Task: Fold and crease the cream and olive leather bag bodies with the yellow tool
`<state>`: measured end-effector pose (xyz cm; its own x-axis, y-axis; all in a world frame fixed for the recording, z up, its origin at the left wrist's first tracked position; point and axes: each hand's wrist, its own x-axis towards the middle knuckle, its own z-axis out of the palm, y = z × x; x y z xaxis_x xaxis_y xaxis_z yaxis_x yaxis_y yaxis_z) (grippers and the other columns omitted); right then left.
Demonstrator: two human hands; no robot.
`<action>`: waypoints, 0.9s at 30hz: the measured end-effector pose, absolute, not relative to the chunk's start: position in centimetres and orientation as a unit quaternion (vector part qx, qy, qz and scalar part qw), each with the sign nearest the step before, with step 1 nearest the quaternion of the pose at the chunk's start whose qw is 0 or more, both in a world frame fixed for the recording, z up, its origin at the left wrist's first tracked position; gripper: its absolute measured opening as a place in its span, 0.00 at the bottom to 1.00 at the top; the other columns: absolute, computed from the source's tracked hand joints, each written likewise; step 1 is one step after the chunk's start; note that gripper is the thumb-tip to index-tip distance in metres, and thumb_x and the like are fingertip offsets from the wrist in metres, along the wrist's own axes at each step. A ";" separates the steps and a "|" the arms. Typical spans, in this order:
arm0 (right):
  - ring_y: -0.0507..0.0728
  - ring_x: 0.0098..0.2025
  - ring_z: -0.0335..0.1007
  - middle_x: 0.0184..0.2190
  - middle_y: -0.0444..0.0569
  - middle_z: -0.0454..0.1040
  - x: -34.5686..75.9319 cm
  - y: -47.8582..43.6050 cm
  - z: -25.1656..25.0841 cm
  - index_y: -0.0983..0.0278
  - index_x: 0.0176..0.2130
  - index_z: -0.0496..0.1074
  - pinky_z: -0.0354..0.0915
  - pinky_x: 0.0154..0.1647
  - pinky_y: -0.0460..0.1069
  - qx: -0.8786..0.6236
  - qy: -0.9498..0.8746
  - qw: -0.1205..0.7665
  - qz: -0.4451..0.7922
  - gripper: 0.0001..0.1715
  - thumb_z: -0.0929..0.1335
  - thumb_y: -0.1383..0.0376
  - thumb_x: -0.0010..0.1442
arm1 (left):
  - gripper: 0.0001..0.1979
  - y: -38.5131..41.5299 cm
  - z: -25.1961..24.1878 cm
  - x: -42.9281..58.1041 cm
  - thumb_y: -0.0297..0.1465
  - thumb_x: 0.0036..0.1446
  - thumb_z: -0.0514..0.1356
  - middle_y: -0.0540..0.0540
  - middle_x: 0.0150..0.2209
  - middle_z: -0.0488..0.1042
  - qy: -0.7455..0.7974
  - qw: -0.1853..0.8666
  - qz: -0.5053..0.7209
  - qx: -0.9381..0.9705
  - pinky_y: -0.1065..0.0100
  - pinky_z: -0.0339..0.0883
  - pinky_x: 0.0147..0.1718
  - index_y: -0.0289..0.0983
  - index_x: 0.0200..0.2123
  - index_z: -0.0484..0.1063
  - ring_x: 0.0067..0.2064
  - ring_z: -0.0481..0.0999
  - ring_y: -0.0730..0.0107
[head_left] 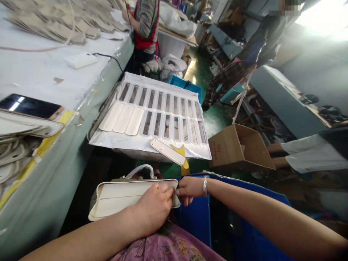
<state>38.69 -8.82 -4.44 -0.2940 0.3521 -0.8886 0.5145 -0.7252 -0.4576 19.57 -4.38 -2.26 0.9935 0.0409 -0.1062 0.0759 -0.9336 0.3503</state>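
Both hands at the end of a cream bag

A white-topped table lies left of and beyond the left hand. A blue container sits below the right hand, and a slotted white rack stands ahead of both. The cream bag extends leftward from under the left hand, whose fingers curl over its end; the right hand's fingers bend at the same edge. Whether either pinches it, I cannot tell. A pale strip lies ahead of the right hand.
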 end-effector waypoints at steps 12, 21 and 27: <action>0.51 0.19 0.70 0.23 0.50 0.73 38.0 -8.7 -3.3 0.66 0.29 0.64 0.65 0.14 0.43 0.650 0.353 0.093 -0.666 0.23 0.65 0.48 0.53 | 0.17 0.5 -1.8 3.6 0.43 0.58 0.50 0.52 0.21 0.64 0.519 0.460 0.222 0.685 0.71 0.63 0.26 0.37 0.25 0.61 0.25 0.66 0.74; 0.51 0.20 0.71 0.21 0.51 0.73 38.2 -9.4 -4.2 0.69 0.26 0.67 0.66 0.16 0.42 0.630 0.325 -0.006 -0.706 0.29 0.68 0.43 0.46 | 0.22 3.2 -5.0 1.9 0.45 0.45 0.63 0.57 0.24 0.62 0.419 0.717 0.036 0.556 0.70 0.67 0.24 0.38 0.27 0.54 0.24 0.68 0.76; 0.50 0.17 0.69 0.19 0.49 0.72 39.0 -9.1 -5.2 0.69 0.22 0.67 0.66 0.16 0.43 0.583 0.293 0.008 -0.758 0.28 0.70 0.45 0.42 | 0.20 4.4 -4.3 2.9 0.48 0.45 0.60 0.54 0.27 0.64 0.405 0.690 -0.075 0.595 0.71 0.66 0.27 0.37 0.30 0.61 0.30 0.69 0.71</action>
